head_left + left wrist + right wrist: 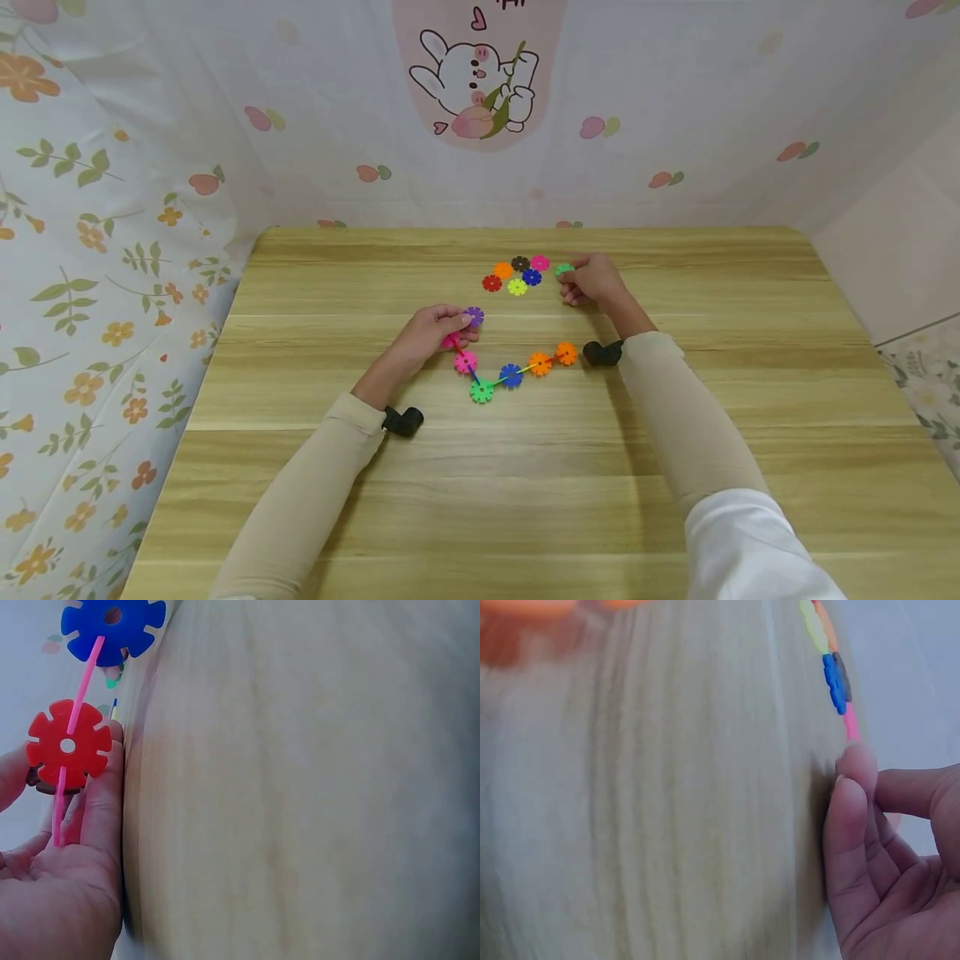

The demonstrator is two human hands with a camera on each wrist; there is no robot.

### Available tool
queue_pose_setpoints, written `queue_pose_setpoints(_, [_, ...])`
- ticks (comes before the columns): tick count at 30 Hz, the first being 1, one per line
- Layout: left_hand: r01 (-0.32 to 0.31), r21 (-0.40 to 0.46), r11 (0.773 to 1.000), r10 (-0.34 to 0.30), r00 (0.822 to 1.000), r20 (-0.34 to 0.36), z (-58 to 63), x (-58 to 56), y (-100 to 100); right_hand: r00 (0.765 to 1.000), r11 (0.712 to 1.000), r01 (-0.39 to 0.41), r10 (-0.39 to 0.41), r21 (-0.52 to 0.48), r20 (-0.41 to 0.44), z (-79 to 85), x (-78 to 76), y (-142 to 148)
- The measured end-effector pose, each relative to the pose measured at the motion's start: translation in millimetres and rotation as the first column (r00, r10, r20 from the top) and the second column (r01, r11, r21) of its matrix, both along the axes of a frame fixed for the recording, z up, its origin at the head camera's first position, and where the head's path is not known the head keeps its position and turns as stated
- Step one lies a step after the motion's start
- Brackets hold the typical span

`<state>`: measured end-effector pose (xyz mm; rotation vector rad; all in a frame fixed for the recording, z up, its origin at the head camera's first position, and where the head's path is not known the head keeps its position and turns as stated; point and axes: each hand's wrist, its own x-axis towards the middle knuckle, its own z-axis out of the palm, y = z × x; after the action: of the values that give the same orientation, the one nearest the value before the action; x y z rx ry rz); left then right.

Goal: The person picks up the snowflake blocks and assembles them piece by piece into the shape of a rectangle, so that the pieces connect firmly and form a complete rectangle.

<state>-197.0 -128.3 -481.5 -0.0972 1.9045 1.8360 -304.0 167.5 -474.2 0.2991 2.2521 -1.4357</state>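
Notched plastic discs are slotted into a bent chain (pixel 512 376) above the table's middle, pink, green, blue and orange among them. At its upper left end my left hand (pixel 435 329) pinches a purple disc (pixel 475 317) between thumb and fingers. A red disc (pixel 69 742) and a blue disc (pixel 112 630), joined by edge-on pink ones, show close in the left wrist view. Further back, my right hand (pixel 592 279) pinches a light green disc (pixel 564 270) at the table surface. Its fingertips (pixel 847 806) hide that disc in the right wrist view.
Loose discs lie in a cluster left of the right hand: red (pixel 492 283), orange (pixel 502 270), brown (pixel 521 263), pink (pixel 540 262), dark blue (pixel 532 277) and yellow (pixel 517 287). A patterned curtain (pixel 300 167) stands behind the wooden table (pixel 510 517).
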Motion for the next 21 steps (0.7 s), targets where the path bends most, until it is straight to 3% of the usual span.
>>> queue_pose_setpoints(4, [-0.004, 0.007, 1.000, 0.004, 1.000, 0.000, -1.0, -0.2, 0.9, 1.000, 1.000, -0.006, 0.007, -0.010, 0.022, 2.3, 3.2, 4.1])
queue_pose_setpoints(14, [0.009, 0.008, 1.000, -0.009, 1.000, -0.011, -1.1, -1.2, 0.8, 0.997, 0.997, -0.074, 0.074, 0.012, -0.036, 0.6, 11.8, 12.2])
queue_pose_setpoints(21, [0.013, 0.014, 1.000, -0.013, 1.000, -0.016, -1.9, -1.0, 1.6, 0.994, 0.995, -0.096, 0.096, 0.000, -0.049, 10.2, 20.1, 11.4])
